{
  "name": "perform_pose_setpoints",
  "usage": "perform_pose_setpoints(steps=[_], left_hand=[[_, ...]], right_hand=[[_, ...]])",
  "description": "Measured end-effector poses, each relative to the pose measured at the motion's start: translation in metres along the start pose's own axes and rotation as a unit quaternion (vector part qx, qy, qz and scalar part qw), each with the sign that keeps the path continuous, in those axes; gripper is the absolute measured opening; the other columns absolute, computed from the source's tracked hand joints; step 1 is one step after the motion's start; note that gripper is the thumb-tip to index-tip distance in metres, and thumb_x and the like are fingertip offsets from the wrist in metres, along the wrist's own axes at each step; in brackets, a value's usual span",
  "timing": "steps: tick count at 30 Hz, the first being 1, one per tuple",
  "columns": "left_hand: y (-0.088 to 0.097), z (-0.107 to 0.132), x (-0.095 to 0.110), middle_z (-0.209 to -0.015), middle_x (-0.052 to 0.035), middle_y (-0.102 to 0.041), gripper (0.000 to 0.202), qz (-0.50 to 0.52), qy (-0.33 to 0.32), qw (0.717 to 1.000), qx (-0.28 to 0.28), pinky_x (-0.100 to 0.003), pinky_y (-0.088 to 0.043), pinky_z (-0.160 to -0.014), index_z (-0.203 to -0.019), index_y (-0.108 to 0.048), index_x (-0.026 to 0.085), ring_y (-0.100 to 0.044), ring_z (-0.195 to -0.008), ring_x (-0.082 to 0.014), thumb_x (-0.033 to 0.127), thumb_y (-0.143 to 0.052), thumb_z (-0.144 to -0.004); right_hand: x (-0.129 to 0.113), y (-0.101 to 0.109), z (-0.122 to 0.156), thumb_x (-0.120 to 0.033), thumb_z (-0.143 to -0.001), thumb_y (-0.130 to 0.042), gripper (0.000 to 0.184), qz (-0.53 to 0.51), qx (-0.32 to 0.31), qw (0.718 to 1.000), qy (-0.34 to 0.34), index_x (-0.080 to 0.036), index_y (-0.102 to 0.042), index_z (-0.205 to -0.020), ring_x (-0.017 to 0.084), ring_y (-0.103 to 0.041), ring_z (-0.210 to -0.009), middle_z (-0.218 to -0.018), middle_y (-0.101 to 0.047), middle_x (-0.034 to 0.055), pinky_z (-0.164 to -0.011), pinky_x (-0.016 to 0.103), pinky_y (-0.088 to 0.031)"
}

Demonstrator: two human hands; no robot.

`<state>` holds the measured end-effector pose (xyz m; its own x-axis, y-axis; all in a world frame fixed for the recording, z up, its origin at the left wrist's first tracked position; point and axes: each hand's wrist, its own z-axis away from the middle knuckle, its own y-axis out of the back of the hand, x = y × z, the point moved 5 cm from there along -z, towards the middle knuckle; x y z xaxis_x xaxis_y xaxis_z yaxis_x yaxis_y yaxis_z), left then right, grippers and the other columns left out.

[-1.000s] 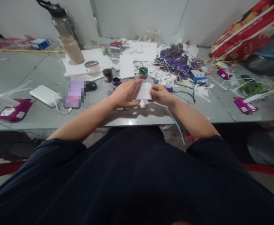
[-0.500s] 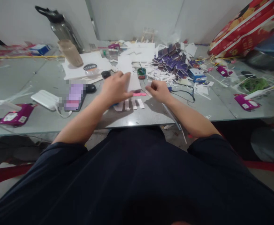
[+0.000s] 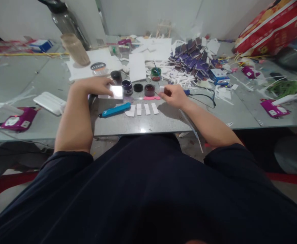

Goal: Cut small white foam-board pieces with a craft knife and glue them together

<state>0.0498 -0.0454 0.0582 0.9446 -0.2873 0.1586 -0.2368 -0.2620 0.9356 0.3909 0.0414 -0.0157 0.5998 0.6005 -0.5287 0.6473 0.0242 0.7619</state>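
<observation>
My left hand (image 3: 100, 85) is closed on a flat white board piece (image 3: 116, 92), its thumb lying over the near face. My right hand (image 3: 174, 95) pinches a small white strip (image 3: 161, 89) between thumb and fingers; a thin stick-like tip also shows there, too small to name. Between the hands stand an open jar of dark paste (image 3: 127, 87), a black lid (image 3: 138, 88) and a dark reddish jar (image 3: 149, 90). In front lie a pink flat tool (image 3: 152, 98), a blue utility knife (image 3: 115, 110) and several cut white strips (image 3: 146, 109).
A large white board (image 3: 137, 66) lies behind the jars, with a small green jar (image 3: 156, 74) beside it. Purple-faced offcuts (image 3: 191, 61) are heaped at the back right. A bottle (image 3: 68, 25), power bank (image 3: 50, 103) and purple power sockets (image 3: 274, 107) also occupy the table.
My left hand has swung left with the white board piece, uncovering the jars, the lid and the blue knife. The left forearm now hides the phone. My right hand has stayed nearly in place.
</observation>
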Motion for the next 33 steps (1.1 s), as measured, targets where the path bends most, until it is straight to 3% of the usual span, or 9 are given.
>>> perform_pose_setpoints(steps=[4,7,9,12,15,17,22,26,33], left_hand=[[-0.005,-0.024,-0.033,-0.176,-0.0217,-0.067,0.085,0.031,0.048,0.998,-0.02,-0.08,-0.054,-0.147,-0.166,-0.069,0.006,-0.061,-0.172,-0.0448,0.074,-0.087,-0.119],[-0.007,-0.051,-0.061,-0.188,-0.0247,-0.061,0.078,0.032,0.08,0.991,-0.104,-0.08,-0.052,-0.15,-0.173,-0.069,0.005,-0.055,-0.184,-0.0512,0.021,-0.099,-0.103],[0.0,-0.061,-0.069,-0.192,-0.0233,-0.058,0.089,0.024,0.075,0.991,-0.111,-0.074,-0.049,-0.155,-0.179,-0.068,0.008,-0.055,-0.186,-0.0483,0.002,-0.093,-0.094],[0.014,-0.063,-0.055,-0.183,-0.0108,-0.064,0.063,0.075,0.01,0.997,-0.009,-0.059,-0.064,-0.143,-0.168,-0.074,0.025,-0.074,-0.161,-0.0338,0.037,-0.09,-0.108],[0.006,-0.048,-0.014,-0.148,-0.0084,-0.083,0.057,0.162,-0.066,0.978,0.111,-0.063,-0.072,-0.114,-0.143,-0.074,0.029,-0.083,-0.122,-0.0291,0.076,-0.076,-0.11],[-0.022,-0.035,0.024,-0.138,-0.0103,-0.087,0.06,0.176,-0.106,0.974,0.091,-0.061,-0.072,-0.112,-0.152,-0.067,0.026,-0.082,-0.116,-0.0301,0.058,-0.081,-0.104],[-0.091,-0.008,0.102,-0.18,-0.0234,-0.075,0.104,0.07,-0.152,0.984,-0.06,-0.072,-0.058,-0.141,-0.188,-0.047,0.023,-0.07,-0.168,-0.0519,0.047,-0.094,-0.098],[-0.104,-0.007,0.106,-0.173,-0.0252,-0.079,0.103,0.066,-0.133,0.981,-0.121,-0.08,-0.054,-0.141,-0.194,-0.042,0.022,-0.07,-0.166,-0.057,0.049,-0.087,-0.104],[-0.108,-0.015,0.088,-0.161,-0.0213,-0.085,0.099,0.132,-0.137,0.974,-0.126,-0.079,-0.053,-0.141,-0.191,-0.043,0.031,-0.076,-0.159,-0.0528,0.043,-0.085,-0.102]], right_hand=[[-0.001,0.002,-0.001,-0.051,-0.117,-0.087,0.047,0.0,-0.006,1.0,-0.011,-0.029,-0.058,-0.086,0.03,-0.066,-0.09,-0.083,-0.063,0.0036,-0.094,0.048,-0.059],[-0.001,0.001,-0.003,-0.056,-0.116,-0.089,0.05,-0.04,-0.002,0.999,-0.014,-0.029,-0.059,-0.086,0.029,-0.065,-0.09,-0.083,-0.061,0.0025,-0.091,0.047,-0.057],[0.0,0.0,-0.005,-0.061,-0.114,-0.091,0.054,-0.083,0.004,0.996,-0.014,-0.029,-0.06,-0.086,0.027,-0.063,-0.09,-0.083,-0.06,0.0018,-0.087,0.044,-0.055],[0.004,-0.004,-0.008,-0.063,-0.112,-0.094,0.055,-0.151,0.01,0.988,-0.022,-0.028,-0.062,-0.085,0.025,-0.062,-0.088,-0.083,-0.06,0.0016,-0.08,0.04,-0.052],[0.012,-0.011,-0.013,-0.052,-0.105,-0.102,0.045,-0.213,0.016,0.975,-0.06,-0.028,-0.067,-0.093,0.023,-0.065,-0.082,-0.084,-0.066,0.0005,-0.074,0.038,-0.054],[0.019,-0.015,-0.015,-0.038,-0.099,-0.105,0.036,-0.233,0.021,0.968,-0.09,-0.028,-0.072,-0.106,0.023,-0.069,-0.076,-0.082,-0.071,-0.0013,-0.073,0.038,-0.057],[0.025,-0.019,-0.016,-0.025,-0.105,-0.095,0.024,-0.223,0.013,0.967,-0.126,-0.022,-0.084,-0.126,0.026,-0.077,-0.072,-0.078,-0.078,0.0006,-0.08,0.042,-0.07],[0.017,-0.018,-0.013,-0.021,-0.109,-0.091,0.003,-0.194,0.002,0.973,-0.123,-0.021,-0.088,-0.109,0.028,-0.083,-0.079,-0.084,-0.082,0.0042,-0.088,0.045,-0.076],[0.007,-0.021,-0.012,-0.01,-0.103,-0.092,0.02,-0.147,-0.026,0.974,-0.168,-0.023,-0.086,-0.117,0.029,-0.086,-0.083,-0.083,-0.084,0.0025,-0.085,0.043,-0.076]])
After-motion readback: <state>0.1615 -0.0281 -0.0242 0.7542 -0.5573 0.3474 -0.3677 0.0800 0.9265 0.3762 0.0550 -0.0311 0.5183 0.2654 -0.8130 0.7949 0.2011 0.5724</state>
